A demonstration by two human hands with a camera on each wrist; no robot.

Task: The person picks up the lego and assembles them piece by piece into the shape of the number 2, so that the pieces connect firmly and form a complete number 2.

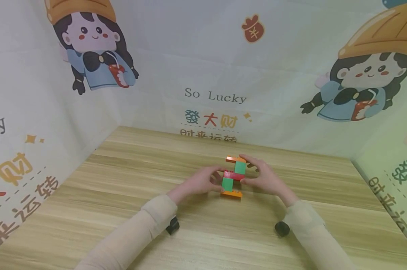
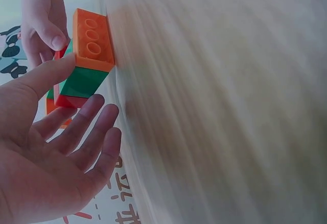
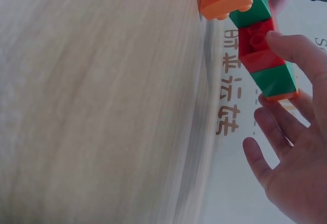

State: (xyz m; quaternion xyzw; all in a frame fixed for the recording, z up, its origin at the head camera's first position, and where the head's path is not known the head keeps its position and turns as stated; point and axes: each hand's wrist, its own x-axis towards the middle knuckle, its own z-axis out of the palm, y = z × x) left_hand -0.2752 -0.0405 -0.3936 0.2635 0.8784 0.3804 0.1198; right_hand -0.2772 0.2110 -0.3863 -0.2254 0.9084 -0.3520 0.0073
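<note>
Both hands hold one zigzag stack of toy building bricks over the table, its orange, green, red, green and orange bricks joined together. My left hand pinches its left side, thumb by the near green brick and the near orange brick, index finger near the red brick. From the right, my right hand has its thumb on the red brick and its index finger at the far orange brick. The far green brick sits between them. The remaining fingers of both hands spread loosely.
A wood-grain table lies under the hands. Printed cloth with cartoon figures and lettering stands behind it and along both sides. Black wrist devices show below both cuffs.
</note>
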